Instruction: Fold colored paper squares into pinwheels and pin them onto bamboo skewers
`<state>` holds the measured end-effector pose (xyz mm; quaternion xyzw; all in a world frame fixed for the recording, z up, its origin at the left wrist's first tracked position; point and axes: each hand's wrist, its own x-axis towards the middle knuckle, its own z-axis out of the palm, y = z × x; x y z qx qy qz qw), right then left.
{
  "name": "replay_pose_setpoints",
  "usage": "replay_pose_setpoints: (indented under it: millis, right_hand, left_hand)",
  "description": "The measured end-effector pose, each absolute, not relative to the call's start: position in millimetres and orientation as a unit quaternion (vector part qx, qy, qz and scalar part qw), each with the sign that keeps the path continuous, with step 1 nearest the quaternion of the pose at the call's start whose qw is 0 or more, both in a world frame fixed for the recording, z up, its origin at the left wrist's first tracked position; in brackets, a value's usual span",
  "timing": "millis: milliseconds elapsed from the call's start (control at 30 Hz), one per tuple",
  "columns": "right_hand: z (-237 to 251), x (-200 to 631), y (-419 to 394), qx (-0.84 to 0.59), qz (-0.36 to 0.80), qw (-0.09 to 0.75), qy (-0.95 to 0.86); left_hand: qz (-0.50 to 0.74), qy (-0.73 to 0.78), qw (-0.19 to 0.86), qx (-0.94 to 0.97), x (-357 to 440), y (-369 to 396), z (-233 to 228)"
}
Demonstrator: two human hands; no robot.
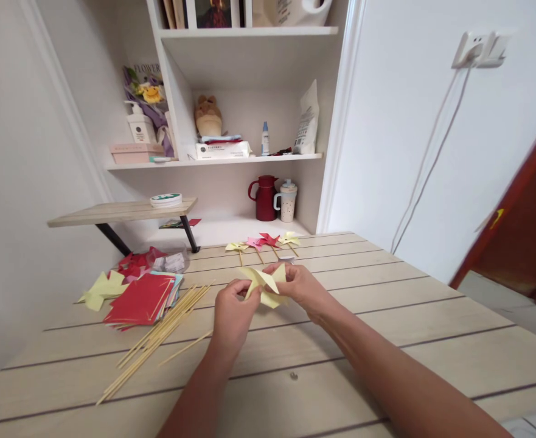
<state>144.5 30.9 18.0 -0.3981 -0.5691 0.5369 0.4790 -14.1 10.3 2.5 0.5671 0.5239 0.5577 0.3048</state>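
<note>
Between my two hands, just above the table, is a pale yellow paper pinwheel [268,281] with its blades folded. My left hand [235,310] pinches its left side between thumb and fingers. On the right side, my right hand [297,287] grips a blade near its upper edge. A small metallic piece [294,376] lies on the table in front of my forearms. To the left of my left hand are a bundle of thin wooden sticks [158,340] and one loose stick [185,348]. Several finished pinwheels [270,240] on sticks lie beyond my hands.
A stack of coloured paper squares [140,299] and another yellow paper pinwheel [101,291] lie at the left, beside a clear container [171,261]. A small raised shelf [126,211] stands behind them. A red jug [266,199] and a cup [288,201] stand at the back.
</note>
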Motion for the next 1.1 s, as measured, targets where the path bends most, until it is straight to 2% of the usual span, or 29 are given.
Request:
replay_pose_setpoints:
  millis: [100,233,367,733,1100]
  right_hand:
    - [16,141,31,-0.391,0.564,0.492,-0.535]
    - [14,136,35,-0.331,0.627,0.562,-0.426]
    - [15,133,38,-0.273,0.654,0.617,-0.341]
    - [6,121,30,-0.271,0.674,0.587,-0.358]
    - [7,113,21,-0.287,0.673,0.576,-0.365]
  left_hand:
    - [0.563,0.502,0.353,0.553,-14,13,-1]
    - [0.624,0.466,0.411,0.474,-14,14,-7]
    - [0.617,0.427,0.496,0.437,-5,9,-10]
    - [0.64,0.331,0.566,0.401,5,6,-4]
    - [0.66,0.362,0.549,0.364,4,9,-11]
